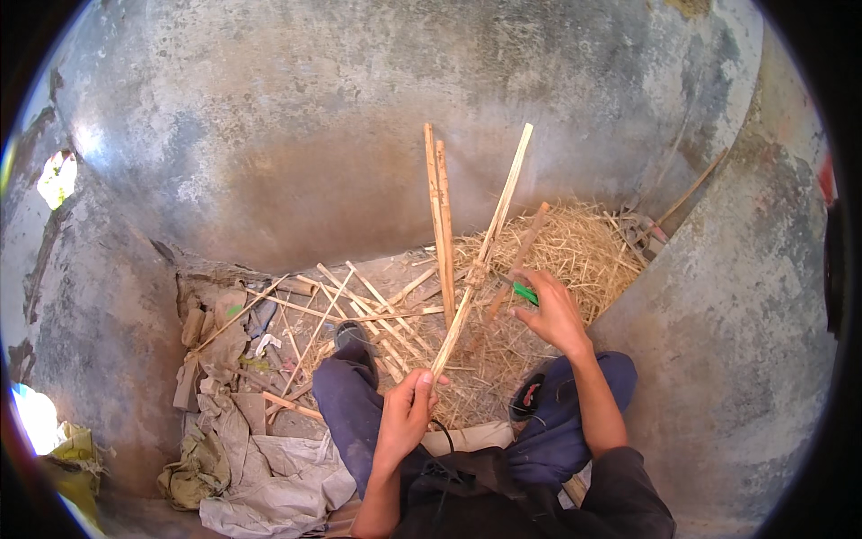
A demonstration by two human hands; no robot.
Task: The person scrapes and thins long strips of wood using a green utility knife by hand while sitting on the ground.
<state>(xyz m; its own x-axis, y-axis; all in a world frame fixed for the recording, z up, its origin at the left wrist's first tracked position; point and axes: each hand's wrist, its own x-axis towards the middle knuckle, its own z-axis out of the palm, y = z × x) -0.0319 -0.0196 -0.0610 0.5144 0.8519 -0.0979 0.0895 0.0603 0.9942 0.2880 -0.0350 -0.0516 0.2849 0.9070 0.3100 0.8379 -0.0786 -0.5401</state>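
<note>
My left hand (409,415) is closed round the lower end of a long, pale, peeled wooden stick (503,202), which slants up and away to the right. Partway along it a rough knot stands out. My right hand (558,314) grips a small tool with a green handle (525,293), seemingly a knife. Its dark blade points toward the stick, and whether it touches the wood I cannot tell. Just past that hand a darker brown stick (532,234) stands at a tilt. Two pale sticks (442,216) lean nearly upright against the wall, left of the held one.
Straw and shavings (584,251) are heaped at the right by the grey wall (296,135). Several loose sticks (386,328) criss-cross the ground left of centre. Crumpled pale cloth sacks (278,485) lie at my left. A thin stick (691,189) leans in the far right corner.
</note>
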